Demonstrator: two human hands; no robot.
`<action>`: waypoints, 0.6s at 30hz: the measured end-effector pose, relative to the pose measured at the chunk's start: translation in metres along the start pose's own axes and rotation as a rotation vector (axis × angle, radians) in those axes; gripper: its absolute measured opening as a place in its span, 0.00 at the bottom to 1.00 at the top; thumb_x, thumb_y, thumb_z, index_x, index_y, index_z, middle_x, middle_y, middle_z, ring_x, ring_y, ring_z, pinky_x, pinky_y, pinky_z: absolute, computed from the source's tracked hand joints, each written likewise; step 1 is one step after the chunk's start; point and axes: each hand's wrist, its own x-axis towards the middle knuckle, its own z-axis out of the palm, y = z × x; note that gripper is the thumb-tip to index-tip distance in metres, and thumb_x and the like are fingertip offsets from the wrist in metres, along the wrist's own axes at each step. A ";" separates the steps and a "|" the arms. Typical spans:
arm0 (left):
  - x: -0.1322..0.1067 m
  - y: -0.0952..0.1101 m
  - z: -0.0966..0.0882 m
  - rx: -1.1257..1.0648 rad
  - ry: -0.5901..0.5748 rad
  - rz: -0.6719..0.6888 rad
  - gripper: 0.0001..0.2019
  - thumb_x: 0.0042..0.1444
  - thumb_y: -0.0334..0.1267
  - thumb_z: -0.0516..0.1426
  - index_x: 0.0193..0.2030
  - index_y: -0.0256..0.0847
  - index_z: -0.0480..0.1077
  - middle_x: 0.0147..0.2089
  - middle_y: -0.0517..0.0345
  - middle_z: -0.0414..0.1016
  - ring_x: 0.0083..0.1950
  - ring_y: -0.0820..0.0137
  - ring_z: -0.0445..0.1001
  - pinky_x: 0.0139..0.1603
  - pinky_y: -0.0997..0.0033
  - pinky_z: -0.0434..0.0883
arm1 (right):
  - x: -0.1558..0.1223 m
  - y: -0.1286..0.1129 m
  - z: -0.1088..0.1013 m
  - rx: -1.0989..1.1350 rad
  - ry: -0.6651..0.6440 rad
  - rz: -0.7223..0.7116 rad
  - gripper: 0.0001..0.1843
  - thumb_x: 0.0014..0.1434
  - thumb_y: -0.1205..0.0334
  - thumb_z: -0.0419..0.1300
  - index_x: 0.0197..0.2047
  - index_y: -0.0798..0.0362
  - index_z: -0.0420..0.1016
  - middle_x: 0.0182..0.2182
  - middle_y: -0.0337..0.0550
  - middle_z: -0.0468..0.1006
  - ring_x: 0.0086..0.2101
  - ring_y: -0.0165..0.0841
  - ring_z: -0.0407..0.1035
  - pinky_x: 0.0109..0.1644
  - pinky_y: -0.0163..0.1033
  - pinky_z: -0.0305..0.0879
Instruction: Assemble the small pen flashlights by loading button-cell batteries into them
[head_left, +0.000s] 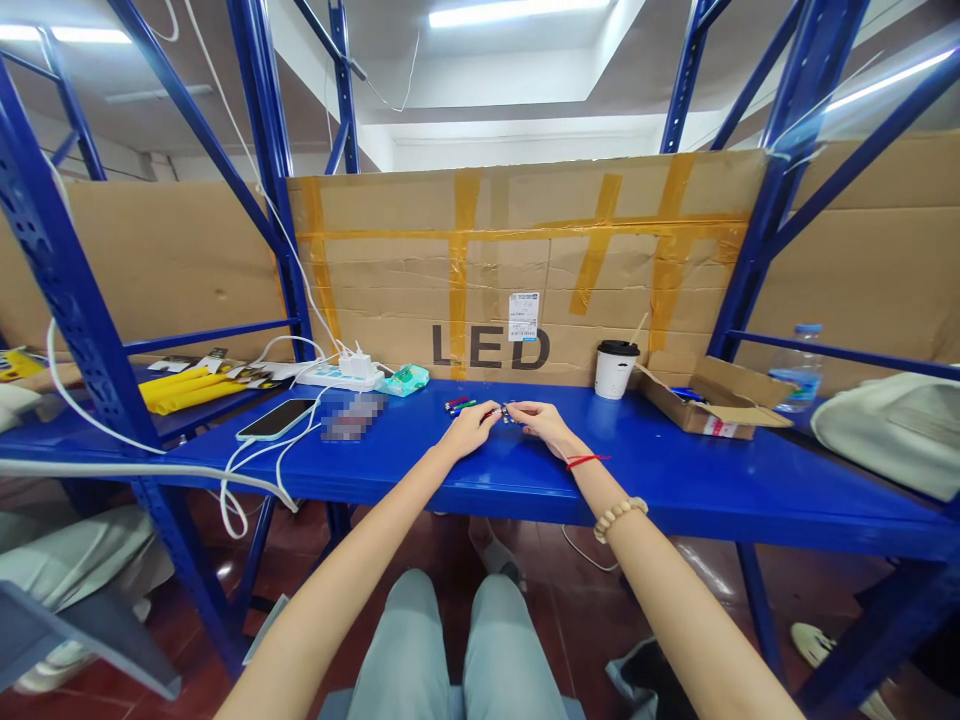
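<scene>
My left hand [472, 428] and my right hand [541, 422] meet over the blue table [420, 470], fingertips pinched close together. Between them is a small dark and silvery piece [508, 412], too small to name; both hands appear to pinch it. Just beyond my left hand lie several small slim items [459, 405] in red, green and dark colours, their kind unclear. My left fingers partly hide them.
To the left are a phone [277, 420], a power strip [341, 375] with white cables, and a tissue pack [405, 380]. On the right stand a lidded paper cup [615, 370], an open cardboard box [712, 400] and a bottle [802, 370]. Cardboard [390, 280] walls the back.
</scene>
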 end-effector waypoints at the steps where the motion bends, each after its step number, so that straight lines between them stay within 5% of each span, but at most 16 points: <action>1: 0.000 0.001 -0.001 -0.002 -0.004 0.008 0.11 0.61 0.38 0.46 0.38 0.40 0.68 0.36 0.58 0.74 0.38 0.69 0.72 0.42 0.73 0.66 | 0.000 0.000 -0.001 0.010 -0.010 0.014 0.23 0.36 0.50 0.68 0.34 0.56 0.79 0.35 0.47 0.78 0.30 0.30 0.68 0.25 0.30 0.59; 18: 0.000 0.001 -0.001 0.063 -0.076 0.036 0.11 0.61 0.38 0.46 0.40 0.40 0.68 0.37 0.58 0.75 0.39 0.69 0.72 0.41 0.73 0.66 | 0.002 0.003 -0.005 0.010 -0.097 0.075 0.19 0.36 0.51 0.69 0.29 0.56 0.77 0.25 0.39 0.70 0.25 0.23 0.61 0.19 0.25 0.54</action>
